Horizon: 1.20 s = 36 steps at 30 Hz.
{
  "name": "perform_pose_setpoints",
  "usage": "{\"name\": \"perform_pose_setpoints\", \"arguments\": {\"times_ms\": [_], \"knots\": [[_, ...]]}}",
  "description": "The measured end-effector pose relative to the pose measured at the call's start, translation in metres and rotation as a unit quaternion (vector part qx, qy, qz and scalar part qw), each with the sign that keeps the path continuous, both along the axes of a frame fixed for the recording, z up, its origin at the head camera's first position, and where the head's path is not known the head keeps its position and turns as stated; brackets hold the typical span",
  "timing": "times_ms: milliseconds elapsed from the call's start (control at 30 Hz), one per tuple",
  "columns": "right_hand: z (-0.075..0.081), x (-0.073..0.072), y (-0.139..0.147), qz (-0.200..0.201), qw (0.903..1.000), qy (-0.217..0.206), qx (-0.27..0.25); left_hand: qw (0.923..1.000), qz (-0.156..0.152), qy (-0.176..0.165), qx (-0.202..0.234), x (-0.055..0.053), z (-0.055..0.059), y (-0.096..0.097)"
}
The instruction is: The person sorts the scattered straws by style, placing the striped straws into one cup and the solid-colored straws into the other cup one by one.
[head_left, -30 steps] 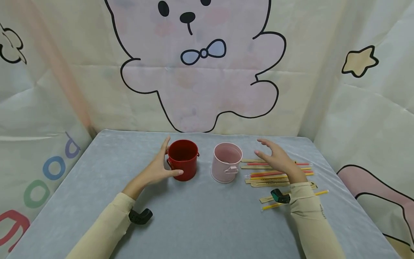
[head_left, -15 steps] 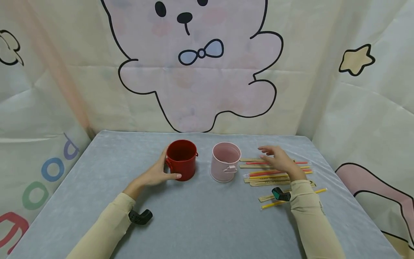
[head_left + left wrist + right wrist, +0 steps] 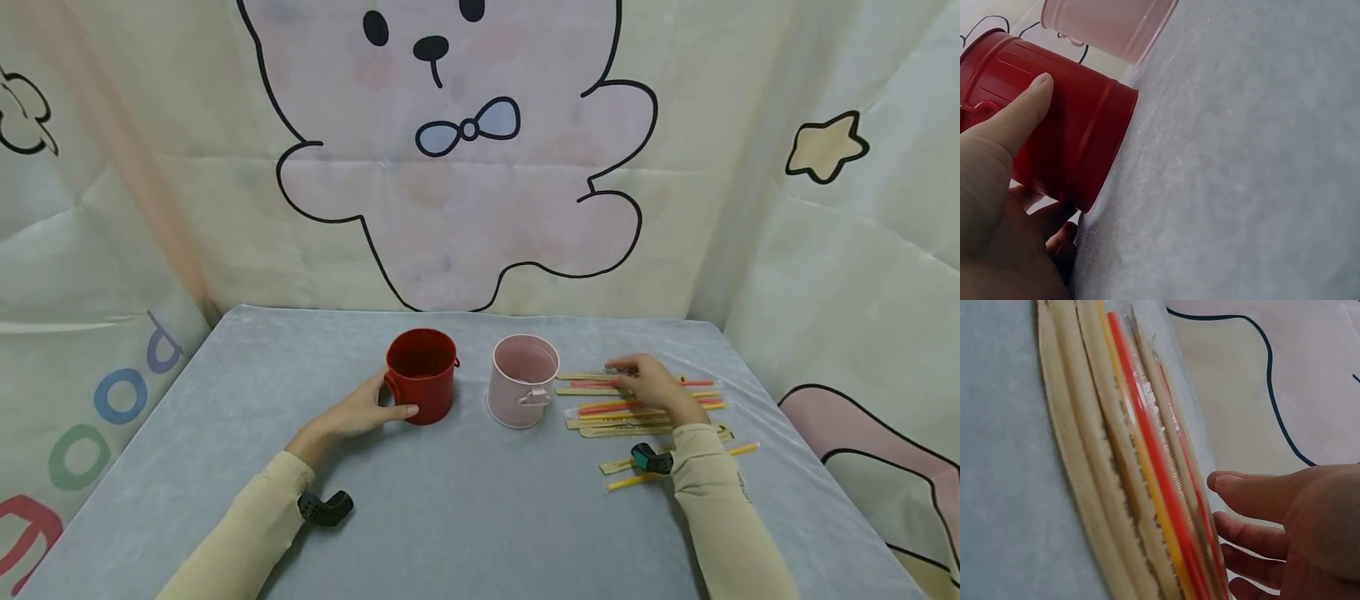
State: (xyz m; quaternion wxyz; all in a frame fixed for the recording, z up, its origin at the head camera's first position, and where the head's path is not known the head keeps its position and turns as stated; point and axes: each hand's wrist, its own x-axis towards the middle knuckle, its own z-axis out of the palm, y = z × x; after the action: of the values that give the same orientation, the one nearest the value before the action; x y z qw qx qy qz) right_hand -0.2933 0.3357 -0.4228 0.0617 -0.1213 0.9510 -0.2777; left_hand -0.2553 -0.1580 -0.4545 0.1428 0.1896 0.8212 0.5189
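Note:
A red metal bucket [image 3: 422,387] stands upright on the table with its small handle loops at the sides. My left hand [image 3: 354,412] holds it from the left; the thumb [image 3: 1029,112] presses its front and the other fingers reach behind and below, partly hidden. Beside it stands a pink bucket [image 3: 516,400], untouched. To the right lie red and yellow straws [image 3: 1154,444] in clear wrap, mixed with long beige paper-wrapped sticks [image 3: 622,432]. Over the far side of this pile is my right hand [image 3: 651,390], its fingers loosely bent and close to the outermost pieces, holding nothing.
A pale blue cloth covers the table [image 3: 480,517]. One yellow straw [image 3: 633,482] and a beige wrapped stick [image 3: 617,466] lie nearer the front, below the right wrist. A printed fabric backdrop [image 3: 465,208] rises right behind the table's far edge.
The left hand has closed in on the red bucket, thumb and fingers coming against it. From above, the right hand has sunk toward the pile, its fingers bending downward.

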Motion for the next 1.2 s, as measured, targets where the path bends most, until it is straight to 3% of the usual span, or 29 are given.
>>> {"name": "perform_pose_setpoints", "arguments": {"times_ms": [467, 700, 833, 967, 1200], "knots": [[-0.004, 0.004, -0.004, -0.033, 0.9992, -0.021, -0.011, 0.9996, 0.01, -0.02, -0.014, 0.003, 0.0, 0.0], [-0.004, 0.004, -0.003, -0.024, 0.9996, 0.001, -0.013, 0.9997, 0.009, -0.017, -0.014, 0.002, -0.002, -0.001], [0.001, 0.003, -0.003, -0.027, 0.998, 0.054, -0.021, 0.9998, 0.004, -0.014, -0.011, 0.001, -0.003, -0.001], [0.014, 0.006, -0.008, -0.043, 0.9889, 0.136, -0.041, 0.9999, -0.008, -0.005, -0.009, 0.001, -0.003, 0.0], [0.034, 0.009, -0.028, -0.044, 0.9539, 0.278, -0.104, 0.9996, -0.023, 0.013, -0.004, -0.001, -0.005, -0.003]]}}
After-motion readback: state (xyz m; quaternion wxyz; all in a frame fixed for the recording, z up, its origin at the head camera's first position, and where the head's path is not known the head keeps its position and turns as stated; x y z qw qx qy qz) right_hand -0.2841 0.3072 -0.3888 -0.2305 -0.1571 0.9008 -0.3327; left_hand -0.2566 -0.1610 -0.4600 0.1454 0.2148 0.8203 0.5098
